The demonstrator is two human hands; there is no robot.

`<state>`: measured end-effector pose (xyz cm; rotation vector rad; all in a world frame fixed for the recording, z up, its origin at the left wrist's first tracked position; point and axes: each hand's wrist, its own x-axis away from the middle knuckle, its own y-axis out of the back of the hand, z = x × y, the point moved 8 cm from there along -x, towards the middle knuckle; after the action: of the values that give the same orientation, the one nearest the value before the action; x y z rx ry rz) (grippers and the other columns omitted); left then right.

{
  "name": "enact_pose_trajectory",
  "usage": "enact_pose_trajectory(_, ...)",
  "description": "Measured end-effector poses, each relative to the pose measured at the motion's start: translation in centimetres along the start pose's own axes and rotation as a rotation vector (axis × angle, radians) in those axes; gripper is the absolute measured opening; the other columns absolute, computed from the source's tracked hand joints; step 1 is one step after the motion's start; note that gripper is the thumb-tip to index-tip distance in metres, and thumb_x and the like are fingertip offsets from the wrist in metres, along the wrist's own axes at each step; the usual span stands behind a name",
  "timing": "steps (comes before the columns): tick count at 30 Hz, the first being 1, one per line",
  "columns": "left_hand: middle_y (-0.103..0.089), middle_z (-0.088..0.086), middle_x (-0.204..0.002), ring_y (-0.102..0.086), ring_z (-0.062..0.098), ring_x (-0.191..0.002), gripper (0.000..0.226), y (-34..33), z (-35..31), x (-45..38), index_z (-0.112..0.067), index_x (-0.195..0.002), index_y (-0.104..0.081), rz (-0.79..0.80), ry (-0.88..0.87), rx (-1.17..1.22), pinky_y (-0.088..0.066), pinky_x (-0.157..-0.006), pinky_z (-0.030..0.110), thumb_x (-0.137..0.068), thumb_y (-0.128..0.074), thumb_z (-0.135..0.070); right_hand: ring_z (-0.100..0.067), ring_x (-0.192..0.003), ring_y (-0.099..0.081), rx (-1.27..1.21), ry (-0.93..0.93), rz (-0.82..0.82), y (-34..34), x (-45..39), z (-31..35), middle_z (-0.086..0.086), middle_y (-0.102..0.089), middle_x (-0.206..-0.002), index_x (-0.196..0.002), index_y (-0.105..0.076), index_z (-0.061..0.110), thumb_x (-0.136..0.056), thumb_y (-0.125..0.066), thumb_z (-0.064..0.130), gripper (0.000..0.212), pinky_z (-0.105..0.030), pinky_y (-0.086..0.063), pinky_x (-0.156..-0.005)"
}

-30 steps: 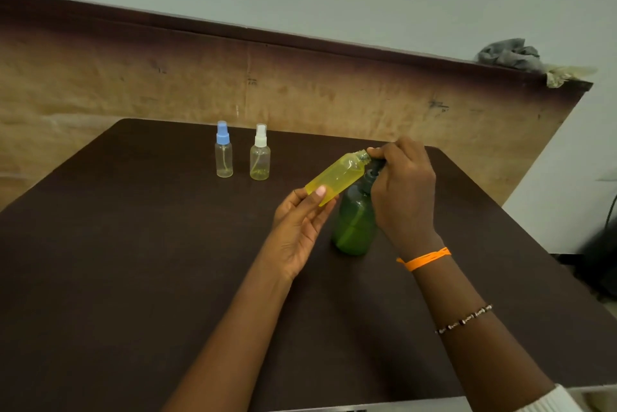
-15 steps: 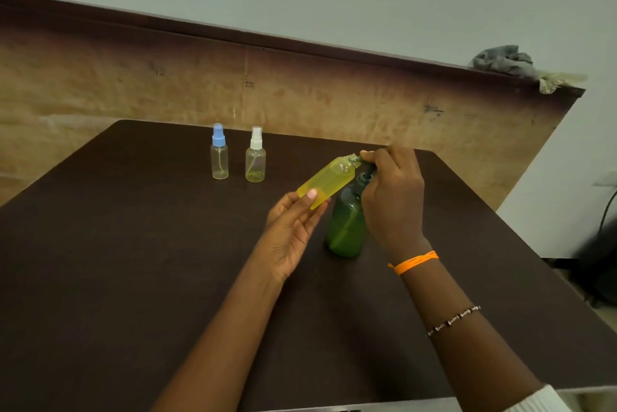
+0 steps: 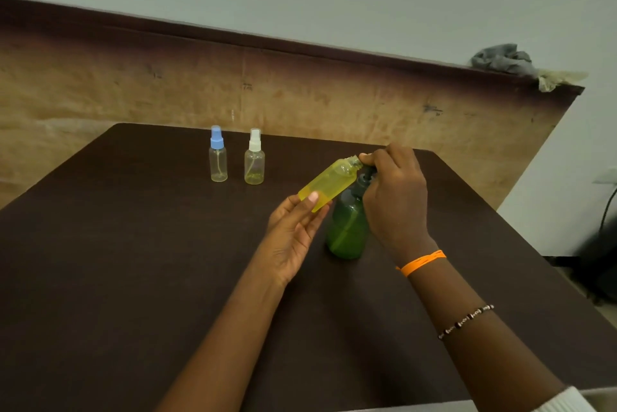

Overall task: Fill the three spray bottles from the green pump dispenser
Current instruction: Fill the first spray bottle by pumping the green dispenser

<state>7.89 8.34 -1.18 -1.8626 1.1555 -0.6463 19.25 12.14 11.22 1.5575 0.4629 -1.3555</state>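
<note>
Green translucent plastic pump dispenser stood upright on the dark brown table, your right hand curled over its pump head. Your left hand pinched the uncapped yellow plastic spray bottle, tilted with its neck at the spout. Judging by that, it was mid-fill, while the blue-capped clear bottle and white-capped clear bottle farther back looked nearly empty.
</note>
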Motion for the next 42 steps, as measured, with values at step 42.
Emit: enact_pose_trajectory(42,-0.074,0.006,-0.088,-0.071,0.016,-0.085,0.030,0.1,0.2,-0.1,-0.003,-0.099,-0.056,0.004,0.002,0.014,-0.056,-0.073,0.020,-0.070,-0.061,-0.009,-0.031,-0.070,-0.055,0.003,-0.032,0.020,0.0,-0.4,0.1,-0.014,-0.057,-0.074,-0.075,-0.064,-0.003,-0.072,-0.047,-0.004,0.018,-0.027,-0.039,-0.055)
